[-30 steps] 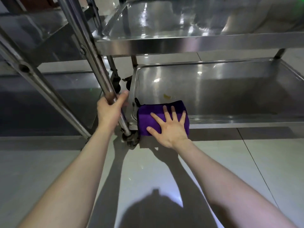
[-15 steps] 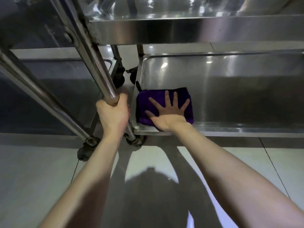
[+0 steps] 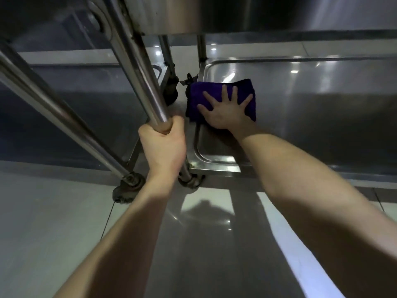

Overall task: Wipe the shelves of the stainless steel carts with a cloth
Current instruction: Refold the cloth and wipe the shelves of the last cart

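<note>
My left hand (image 3: 162,145) is clamped round the cart's near-left post (image 3: 137,72), fingers wrapped tight and thumb up against the steel. My right hand (image 3: 225,114) lies flat on the purple cloth (image 3: 196,93), fingers spread wide and straight, palm pressing down. The cloth is folded into a pad and sits on the bottom shelf (image 3: 322,121) against its left edge, nearer the far-left corner than the near one; its left side laps over the raised rim. My right forearm crosses the shelf's front edge. The upper shelf (image 3: 257,16) hangs just overhead. Beside my left wrist a second cart's post (image 3: 53,110) slants down to a caster (image 3: 125,191) on the tiled floor (image 3: 53,222).
</note>
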